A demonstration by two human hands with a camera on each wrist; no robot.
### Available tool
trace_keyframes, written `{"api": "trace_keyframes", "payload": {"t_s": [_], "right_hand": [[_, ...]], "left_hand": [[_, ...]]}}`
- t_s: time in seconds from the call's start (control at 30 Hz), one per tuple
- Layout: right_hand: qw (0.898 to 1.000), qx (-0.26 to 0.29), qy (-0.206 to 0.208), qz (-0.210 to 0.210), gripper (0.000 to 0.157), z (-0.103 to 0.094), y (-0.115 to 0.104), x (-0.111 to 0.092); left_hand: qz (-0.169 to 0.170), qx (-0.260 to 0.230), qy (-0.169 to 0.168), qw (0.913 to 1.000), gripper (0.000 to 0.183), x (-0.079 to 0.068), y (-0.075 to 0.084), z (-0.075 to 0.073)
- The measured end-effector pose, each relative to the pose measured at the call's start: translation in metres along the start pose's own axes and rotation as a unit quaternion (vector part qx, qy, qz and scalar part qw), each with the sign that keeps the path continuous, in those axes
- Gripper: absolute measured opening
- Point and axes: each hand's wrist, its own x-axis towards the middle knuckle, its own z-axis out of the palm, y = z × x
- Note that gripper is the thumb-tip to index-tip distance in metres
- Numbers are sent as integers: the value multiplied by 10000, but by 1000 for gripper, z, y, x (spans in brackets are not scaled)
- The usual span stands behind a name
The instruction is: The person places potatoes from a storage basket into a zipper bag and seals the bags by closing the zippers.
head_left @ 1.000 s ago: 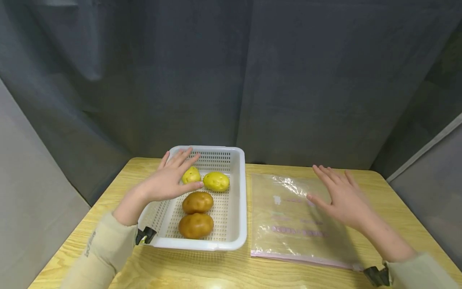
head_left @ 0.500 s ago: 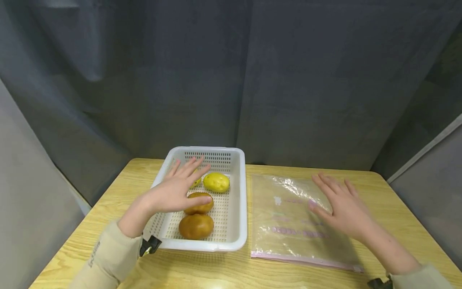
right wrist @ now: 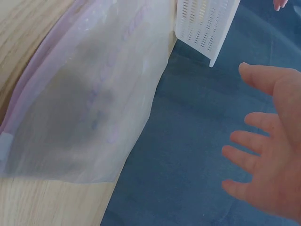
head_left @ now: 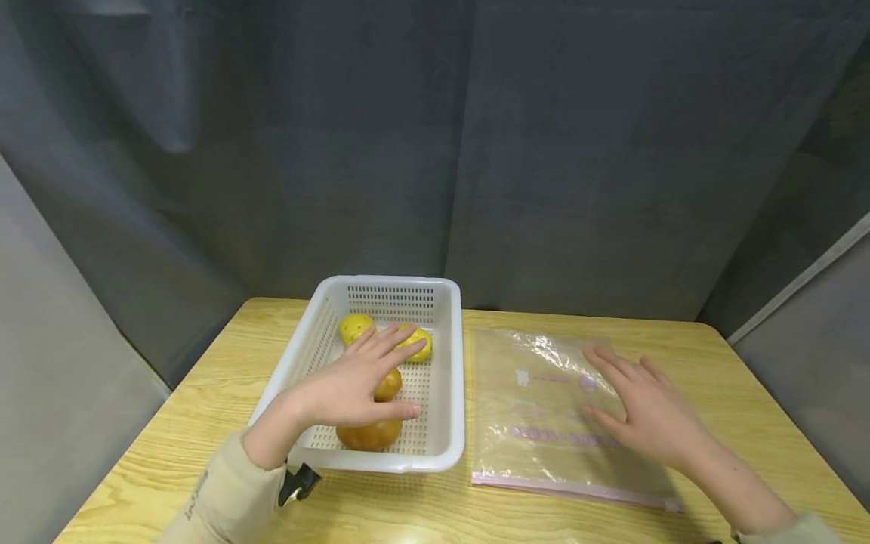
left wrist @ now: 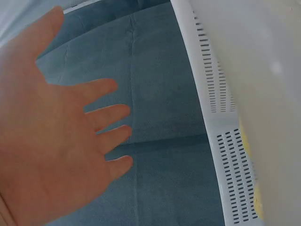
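A white perforated plastic basket (head_left: 457, 378) holds two yellow potatoes (head_left: 355, 327) at its back and two brown potatoes (head_left: 368, 436) nearer its front. Over the basket hovers my left hand (head_left: 350, 387), fingers spread and gripping nothing; it hides part of the potatoes. Its open palm (left wrist: 51, 136) shows in the left wrist view. To the right, a clear zipper bag (head_left: 537, 412) with pink print and a pink zip edge lies flat on the table. My right hand (head_left: 649, 415) hangs above the bag's right side with extended fingers, apart from it in the right wrist view.
The wooden table (head_left: 394, 506) carries both basket and bag. A dark grey curtain (head_left: 435, 151) rises behind its far edge, with light grey panels (head_left: 61, 363) at either side.
My left hand has moved right and toward the basket's front, uncovering the left yellow potato and covering more of the brown ones. My right hand has come slightly nearer. Basket, potatoes and bag stay put.
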Motion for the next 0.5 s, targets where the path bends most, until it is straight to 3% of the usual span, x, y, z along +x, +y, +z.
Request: {"api": "trace_keyframes", "payload": {"t_s": [0.3, 0.5], "right_hand": [[10000, 55, -49, -26, 74, 3, -2, -2], [9999, 36, -71, -100, 69, 6, -5, -4]], "left_hand": [[35, 22, -97, 9999, 82, -5, 11, 3], [289, -111, -62, 9995, 83, -7, 16, 8]]}}
